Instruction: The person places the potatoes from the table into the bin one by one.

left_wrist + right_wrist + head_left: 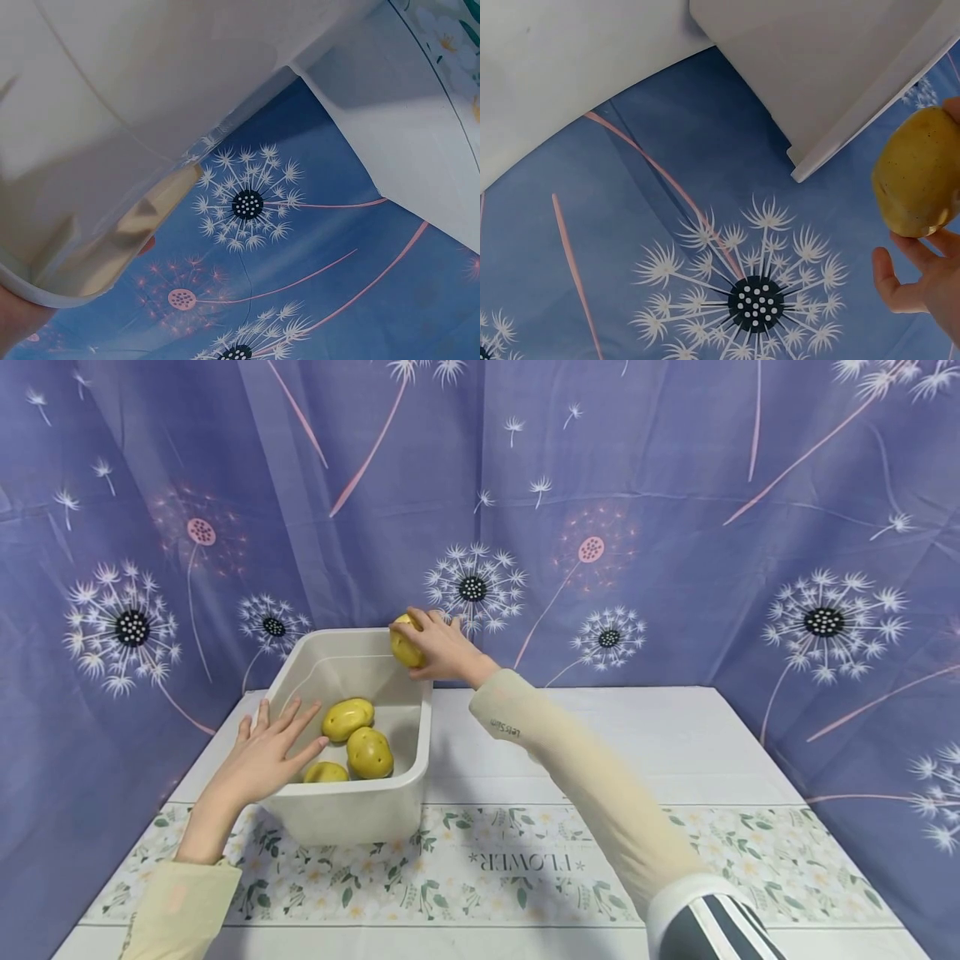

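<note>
My right hand [442,647] holds a yellow potato [406,642] at the back right corner of a light grey plastic bin [360,814], at about rim height. In the right wrist view the fingers lie round that potato [919,172], just beside the bin's rim [877,112]. My left hand [266,756], its fingers spread, is over the bin's front left edge; whether it touches the rim is unclear. Inside the bin lie a potato near the middle [348,719], another potato [370,753] in front of it, and a third potato [326,772] partly hidden by the front wall.
Under the bin is a white table [600,735] with a floral strip [540,893] lettered FLOWER. A purple curtain [675,485] with dandelion prints hangs behind the table and along both sides. The bin stands on the table's left half, close to the back curtain.
</note>
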The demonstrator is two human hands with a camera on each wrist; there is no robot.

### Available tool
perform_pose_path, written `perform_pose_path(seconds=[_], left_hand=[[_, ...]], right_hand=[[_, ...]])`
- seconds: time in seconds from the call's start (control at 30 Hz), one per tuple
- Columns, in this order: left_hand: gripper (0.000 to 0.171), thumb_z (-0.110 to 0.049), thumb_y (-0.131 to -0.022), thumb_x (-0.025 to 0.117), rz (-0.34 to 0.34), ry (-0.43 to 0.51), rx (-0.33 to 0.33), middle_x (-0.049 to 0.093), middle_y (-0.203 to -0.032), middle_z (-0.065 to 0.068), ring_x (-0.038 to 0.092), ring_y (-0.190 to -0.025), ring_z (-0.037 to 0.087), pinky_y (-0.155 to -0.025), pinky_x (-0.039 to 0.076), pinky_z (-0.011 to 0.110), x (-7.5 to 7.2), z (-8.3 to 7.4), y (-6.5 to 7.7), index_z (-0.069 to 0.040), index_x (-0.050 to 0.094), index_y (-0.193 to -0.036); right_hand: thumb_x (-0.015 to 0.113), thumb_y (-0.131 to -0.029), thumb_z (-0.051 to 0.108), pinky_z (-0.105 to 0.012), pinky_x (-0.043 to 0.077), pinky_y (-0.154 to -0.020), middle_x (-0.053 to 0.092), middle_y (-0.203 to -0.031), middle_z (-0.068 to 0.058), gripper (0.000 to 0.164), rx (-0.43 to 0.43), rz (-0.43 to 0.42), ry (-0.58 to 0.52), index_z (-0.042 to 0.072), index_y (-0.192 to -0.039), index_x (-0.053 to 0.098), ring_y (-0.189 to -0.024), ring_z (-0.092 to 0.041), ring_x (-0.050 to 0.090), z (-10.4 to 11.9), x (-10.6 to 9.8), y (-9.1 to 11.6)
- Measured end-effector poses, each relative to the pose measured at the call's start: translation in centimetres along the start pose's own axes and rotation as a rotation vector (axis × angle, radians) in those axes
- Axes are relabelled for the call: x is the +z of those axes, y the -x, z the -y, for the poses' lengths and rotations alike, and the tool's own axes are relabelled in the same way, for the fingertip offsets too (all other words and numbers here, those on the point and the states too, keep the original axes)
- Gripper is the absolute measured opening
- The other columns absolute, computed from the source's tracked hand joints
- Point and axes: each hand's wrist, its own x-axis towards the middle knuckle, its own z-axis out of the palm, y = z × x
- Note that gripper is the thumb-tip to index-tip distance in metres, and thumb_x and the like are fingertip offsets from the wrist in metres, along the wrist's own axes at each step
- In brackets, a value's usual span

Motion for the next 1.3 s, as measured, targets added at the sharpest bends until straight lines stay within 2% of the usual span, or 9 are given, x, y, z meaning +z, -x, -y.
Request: perform_pose_path(seconds=[0.3,0.57,1.03,1.3], left_hand=[[0.066,-0.050,-0.091,0.037,-0.002,0.001,-0.001,0.013,-0.147,0.024,-0.010,-0.129,0.054,-0.100,-0.006,0.068,0.0,0.0,-0.1,-0.016,0.018,-0.144],[0.067,-0.054,-0.090,0.035,-0.001,0.002,-0.003,0.013,-0.146,0.025,-0.009,-0.128,0.054,-0.100,-0.005,0.069,-0.1,0.0,0.0,-0.016,0.019,-0.144],[0.065,-0.051,-0.091,0.037,-0.008,0.010,0.000,0.015,-0.146,0.024,-0.007,-0.128,0.055,-0.100,-0.004,0.069,-0.1,-0.1,0.0,-0.017,0.019,-0.144],[0.065,-0.049,-0.091,0.038,-0.014,0.011,0.003,0.015,-0.146,0.024,-0.007,-0.129,0.054,-0.100,-0.004,0.069,0.0,0.1,0.0,-0.018,0.019,-0.144]], right_hand=[[0.071,-0.073,0.031,-0.053,0.033,-0.094,0.025,-0.145,-0.014,0.074,0.037,0.015,-0.028,0.022,-0.136,0.035,-0.125,-0.030,0.034,0.0,0.4,-0.5],[0.070,-0.073,0.030,-0.052,0.033,-0.094,0.024,-0.145,-0.014,0.073,0.050,0.039,-0.046,0.023,-0.137,0.034,-0.125,-0.030,0.034,0.2,0.8,-1.1],[0.068,-0.075,0.030,-0.056,0.032,-0.095,0.024,-0.145,-0.013,0.071,0.035,0.064,-0.052,0.023,-0.137,0.034,-0.125,-0.029,0.034,0.9,1.2,-1.8],[0.065,-0.078,0.031,-0.059,0.030,-0.097,0.023,-0.146,-0.012,0.071,0.021,0.087,-0.030,0.024,-0.139,0.029,-0.130,-0.029,0.030,1.1,1.2,-2.0]])
